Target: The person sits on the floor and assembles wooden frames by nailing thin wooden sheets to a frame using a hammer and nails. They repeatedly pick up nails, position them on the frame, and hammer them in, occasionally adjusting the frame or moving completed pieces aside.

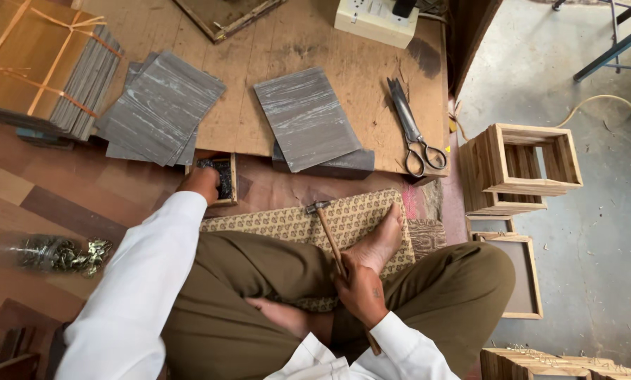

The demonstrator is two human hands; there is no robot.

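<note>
Since I'm reading this off the head cam, going left to right: tied bundle of wood sheets in the upper left corner, a clear bag of small metal bits lower down at the left edge on the floor. Next, a loose stack of grey sheets on the plywood surface.

Left hand is down in the small wooden box of nails, just below that stack. Fingers are hidden inside, so I can't tell whether it's open or pinching anything.

Centre frame: another grey sheet lies angled over a darker piece. Below it, right hand is wrapped closed around the handle of the hammer, head resting on the patterned mat, right beside the bare foot.

Right of centre: scissors near the surface's edge, then open wooden frames on the concrete.

Risks as I judge them: hammer head that close to the toes, a careless lift or swing could clip them. Blind reach into nails could prick a finger. Scissors sit near the edge, a hard knock on the surface might shake them off.
</note>
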